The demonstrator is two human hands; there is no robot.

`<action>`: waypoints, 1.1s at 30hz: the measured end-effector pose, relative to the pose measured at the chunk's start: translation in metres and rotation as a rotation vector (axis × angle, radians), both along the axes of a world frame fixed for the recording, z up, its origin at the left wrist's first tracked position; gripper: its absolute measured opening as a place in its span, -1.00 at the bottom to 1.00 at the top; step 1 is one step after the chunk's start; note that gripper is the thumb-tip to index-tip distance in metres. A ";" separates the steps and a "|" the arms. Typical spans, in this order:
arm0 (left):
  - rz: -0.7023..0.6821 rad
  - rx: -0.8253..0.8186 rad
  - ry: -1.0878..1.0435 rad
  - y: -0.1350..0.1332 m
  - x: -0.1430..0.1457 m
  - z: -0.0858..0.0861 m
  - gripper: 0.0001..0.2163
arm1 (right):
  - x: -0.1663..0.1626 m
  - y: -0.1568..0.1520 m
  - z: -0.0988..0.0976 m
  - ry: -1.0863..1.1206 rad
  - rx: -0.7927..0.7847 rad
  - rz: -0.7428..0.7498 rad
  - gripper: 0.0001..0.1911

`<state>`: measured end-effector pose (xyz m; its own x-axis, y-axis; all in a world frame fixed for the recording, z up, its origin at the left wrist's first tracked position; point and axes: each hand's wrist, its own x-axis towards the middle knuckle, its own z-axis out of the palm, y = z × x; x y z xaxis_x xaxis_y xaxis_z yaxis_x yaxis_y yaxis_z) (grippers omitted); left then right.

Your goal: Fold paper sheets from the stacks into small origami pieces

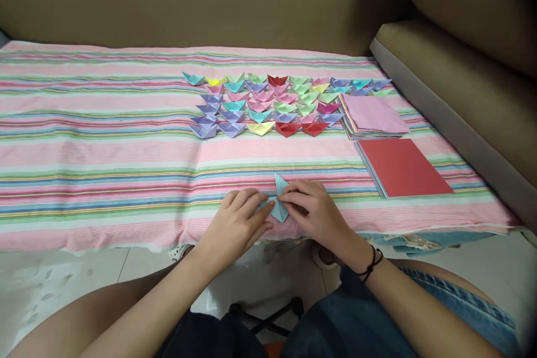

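Observation:
A light blue piece of folded paper (280, 212) lies near the front edge of the striped cloth, one pointed tip standing up and away from me. My left hand (240, 219) rests on its left side, fingertips pressing the paper down against the cloth. On the other side, my right hand (312, 207) pinches the paper's right part between thumb and fingers. Some of the folds are hidden beneath my fingers. Beyond my hands sit rows of small folded paper boats, among them a yellow boat (260, 129) and a red boat (287, 130).
Right of the boats lies a stack of paper with a pink sheet on top (377, 114). Nearer me is a second stack topped by a red sheet (406, 168). A brown cushion (453, 78) borders the striped cloth (104, 159) on the right.

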<state>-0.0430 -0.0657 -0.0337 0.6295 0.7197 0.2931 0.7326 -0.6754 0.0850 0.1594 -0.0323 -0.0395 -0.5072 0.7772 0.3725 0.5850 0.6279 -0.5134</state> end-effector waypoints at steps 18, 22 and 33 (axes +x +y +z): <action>0.104 0.012 0.071 -0.034 0.014 -0.010 -0.52 | 0.008 -0.006 0.002 -0.006 -0.058 0.035 -0.79; 0.121 -0.021 0.084 -0.036 0.014 -0.011 -0.49 | 0.007 -0.006 0.001 -0.019 -0.031 0.026 -0.77; 0.172 -0.048 0.102 -0.038 0.013 -0.010 -0.36 | 0.004 -0.006 -0.001 -0.005 -0.051 0.004 -0.82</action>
